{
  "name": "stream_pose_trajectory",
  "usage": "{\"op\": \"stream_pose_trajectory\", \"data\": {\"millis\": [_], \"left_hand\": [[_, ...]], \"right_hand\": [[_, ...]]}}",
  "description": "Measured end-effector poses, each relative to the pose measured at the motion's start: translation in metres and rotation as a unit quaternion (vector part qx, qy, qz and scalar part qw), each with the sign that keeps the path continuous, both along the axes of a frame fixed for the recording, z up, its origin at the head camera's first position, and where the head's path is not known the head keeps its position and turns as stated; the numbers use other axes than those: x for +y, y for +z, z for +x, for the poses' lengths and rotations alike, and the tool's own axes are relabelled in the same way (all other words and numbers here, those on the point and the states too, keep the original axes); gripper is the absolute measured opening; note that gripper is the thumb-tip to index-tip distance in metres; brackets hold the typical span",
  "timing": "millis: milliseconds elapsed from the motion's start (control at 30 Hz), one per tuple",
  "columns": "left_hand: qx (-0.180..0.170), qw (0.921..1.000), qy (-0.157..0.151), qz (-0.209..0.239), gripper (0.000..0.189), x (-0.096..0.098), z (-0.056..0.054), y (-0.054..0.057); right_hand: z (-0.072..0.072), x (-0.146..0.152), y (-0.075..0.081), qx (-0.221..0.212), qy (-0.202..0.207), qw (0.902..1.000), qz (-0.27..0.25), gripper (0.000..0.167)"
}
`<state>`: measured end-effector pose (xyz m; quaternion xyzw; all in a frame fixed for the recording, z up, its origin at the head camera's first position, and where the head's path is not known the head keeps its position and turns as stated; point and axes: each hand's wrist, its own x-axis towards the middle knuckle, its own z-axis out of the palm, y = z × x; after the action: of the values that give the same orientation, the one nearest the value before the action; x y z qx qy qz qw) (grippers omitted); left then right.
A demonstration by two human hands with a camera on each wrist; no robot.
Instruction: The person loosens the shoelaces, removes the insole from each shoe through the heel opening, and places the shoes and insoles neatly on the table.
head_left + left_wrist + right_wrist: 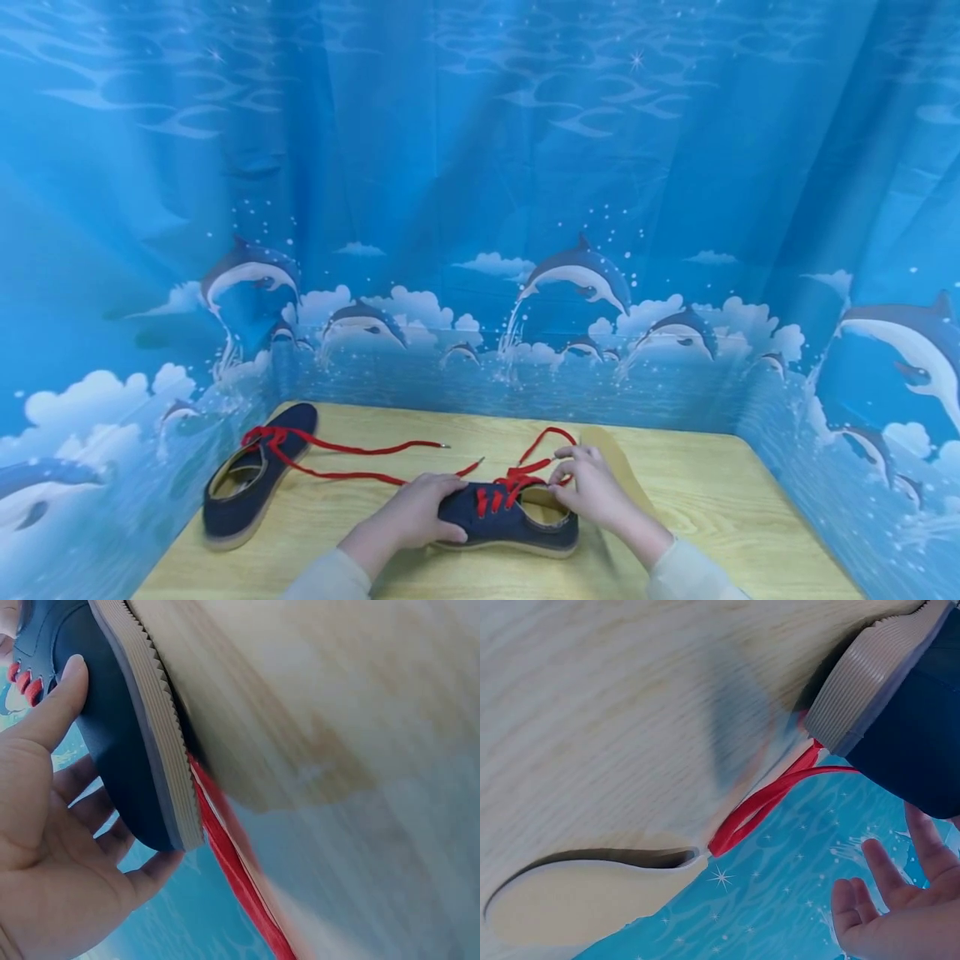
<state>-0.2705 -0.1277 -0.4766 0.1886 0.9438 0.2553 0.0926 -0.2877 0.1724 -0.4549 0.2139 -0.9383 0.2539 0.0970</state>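
A navy canvas shoe [495, 512] with red laces lies on its sole near the table's front edge, toe to the left. My left hand [420, 510] grips its toe, thumb on the near side; in the left wrist view the fingers wrap round the front of the dark upper [120, 742]. Over the shoe's opening, my right hand [592, 492] brings thumb and index fingertip together at the red shoelace [519, 480]. From the right wrist, the heel [907, 712] hides those fingertips, while the other fingers [885, 874] fan out loosely.
A matching navy shoe [258, 475] lies at the left, its red laces [360, 451] trailing rightward over the wooden table [712, 500]. Behind my right hand rests a beige insole [611, 458]. A blue dolphin-print curtain [480, 208] encloses the back and sides.
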Motion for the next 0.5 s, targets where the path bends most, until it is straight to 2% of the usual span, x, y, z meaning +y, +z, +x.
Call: {"op": "stream_pose_trajectory", "data": {"millis": [133, 300, 500], "left_hand": [[0.011, 0.9997, -0.021, -0.001, 0.079, -0.001, -0.006, -0.002], [0.011, 0.9991, -0.041, -0.008, 0.079, -0.002, -0.016, -0.001], [0.003, 0.9982, -0.050, -0.032, 0.077, -0.002, -0.030, 0.004]], "right_hand": [[0.004, 0.002, 0.002, -0.004, 0.004, 1.0000, -0.008, 0.021], [0.012, 0.002, 0.005, 0.000, 0.001, 1.0000, 0.007, 0.021], [0.024, -0.003, 0.006, 0.039, -0.009, 0.9980, 0.050, 0.026]]}}
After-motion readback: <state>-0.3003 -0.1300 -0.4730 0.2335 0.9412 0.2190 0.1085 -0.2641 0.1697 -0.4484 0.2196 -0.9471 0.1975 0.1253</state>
